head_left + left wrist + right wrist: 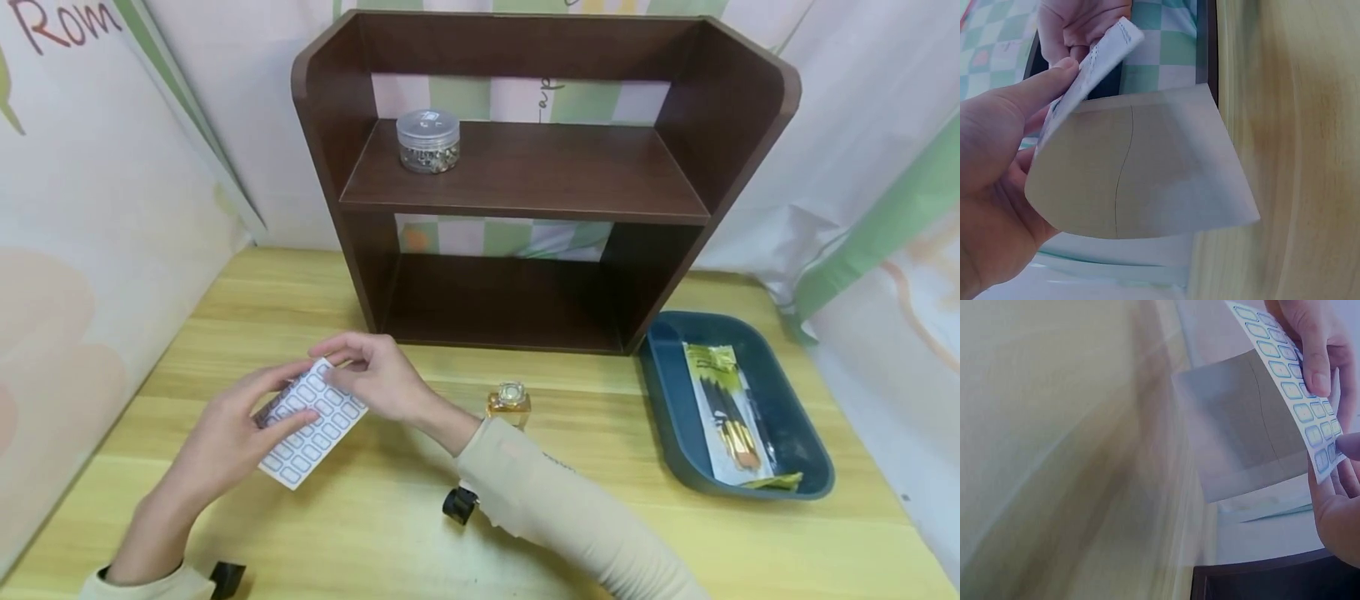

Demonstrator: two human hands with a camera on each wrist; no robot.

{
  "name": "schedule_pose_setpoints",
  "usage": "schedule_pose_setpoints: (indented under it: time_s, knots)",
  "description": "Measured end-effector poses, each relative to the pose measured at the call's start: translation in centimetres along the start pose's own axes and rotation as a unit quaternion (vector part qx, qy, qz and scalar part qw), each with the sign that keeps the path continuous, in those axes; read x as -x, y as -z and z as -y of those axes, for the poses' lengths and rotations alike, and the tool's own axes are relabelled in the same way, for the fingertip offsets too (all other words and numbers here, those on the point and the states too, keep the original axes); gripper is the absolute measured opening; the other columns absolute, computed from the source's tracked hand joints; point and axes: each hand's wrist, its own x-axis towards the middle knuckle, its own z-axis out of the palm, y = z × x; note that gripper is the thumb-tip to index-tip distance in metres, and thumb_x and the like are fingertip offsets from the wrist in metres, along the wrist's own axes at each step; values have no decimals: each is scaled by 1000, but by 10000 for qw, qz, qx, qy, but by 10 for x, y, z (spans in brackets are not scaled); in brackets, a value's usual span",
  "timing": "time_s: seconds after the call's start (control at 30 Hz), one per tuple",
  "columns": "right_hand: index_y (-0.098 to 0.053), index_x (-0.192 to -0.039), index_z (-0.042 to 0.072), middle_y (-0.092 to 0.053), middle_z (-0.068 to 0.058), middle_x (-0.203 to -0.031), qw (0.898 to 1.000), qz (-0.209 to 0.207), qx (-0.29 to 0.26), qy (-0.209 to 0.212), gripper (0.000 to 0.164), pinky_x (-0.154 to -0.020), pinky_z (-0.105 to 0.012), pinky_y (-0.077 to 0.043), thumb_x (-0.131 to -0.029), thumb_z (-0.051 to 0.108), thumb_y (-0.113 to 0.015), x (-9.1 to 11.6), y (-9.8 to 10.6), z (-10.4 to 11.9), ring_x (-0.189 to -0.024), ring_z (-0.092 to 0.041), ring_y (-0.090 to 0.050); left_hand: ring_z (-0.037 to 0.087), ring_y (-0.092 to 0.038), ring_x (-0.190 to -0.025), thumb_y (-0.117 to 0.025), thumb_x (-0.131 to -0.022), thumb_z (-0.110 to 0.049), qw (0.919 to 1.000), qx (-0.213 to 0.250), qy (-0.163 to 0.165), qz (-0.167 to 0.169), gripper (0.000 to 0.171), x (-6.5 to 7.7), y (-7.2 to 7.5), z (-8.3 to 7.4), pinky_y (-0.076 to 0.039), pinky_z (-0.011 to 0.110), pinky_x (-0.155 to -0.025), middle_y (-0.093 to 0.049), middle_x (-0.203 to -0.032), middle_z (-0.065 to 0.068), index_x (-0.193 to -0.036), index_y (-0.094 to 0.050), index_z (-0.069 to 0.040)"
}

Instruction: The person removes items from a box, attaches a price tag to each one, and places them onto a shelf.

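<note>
Front-left of the brown shelf [555,167], my left hand [236,425] and right hand [382,379] pinch a label sheet [321,429], probably light, easily creased, best edge-held.

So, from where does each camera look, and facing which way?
Head: on the head, facing forward and down at the shelf and printed sheet; left hand, right hand, sleeves show.
Left wrist: worn there, facing the sheet; both hands show.
Right wrist: worn there, facing the sheet; both hands show.
Both wrist views share sheet, shelf, tabletop.
</note>
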Motion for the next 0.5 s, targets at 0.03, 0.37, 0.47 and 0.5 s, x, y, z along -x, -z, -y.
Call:
schedule_pose_setpoints:
  time_s: [0.03, 0.37, 0.47, 0.5]
  knots:
    - [-70, -118, 1, -73, -8, -98, 10000, 14, 23, 0, 28, -66, -29, -60, -92, -6, -65, 0, 1, 0, -74, -11, -70, 23, -66, -97, -84, -82, -9, 10000, -10, -37, -40, 57, 0, 0, 0, -53, 23, -80, -69, -121, 11, -135, -63, -9]
    - [-75, -110, 6, -74, -1, -94, 9980, 92, 618, 47, 21, -63, -27, -60, -91, -1, -70, 2, 7, 3, -69, -10, -70, 8, -63, -76, -82, -80, 2, 9986, 333, -360, -171, 54, 1, -2, 6, -55, 19, -57, -70, -114, 13, -132, -67, -7]
    - [-75, -108, 6, -74, 0, -94, 9978, 119, 650, -17, 19, -63, -27, -60, -90, 0, -71, 2, 7, 4, -69, -10, -70, 9, -64, -75, -82, -81, 0, 9989, 283, -342, -137, 54, 2, -1, 5, -55, 20, -56, -70, -115, 13, -132, -67, -7]
    - [-75, -107, 6, -74, 0, -94, 9978, 127, 647, -38, 19, -63, -27, -60, -90, 0, -71, 2, 8, 4, -69, -10, -70, 9, -64, -75, -82, -81, 0, 9990, 249, -345, -124, 54, 2, -1, 5, -55, 20, -56, -70, -115, 13, -132, -67, -7]
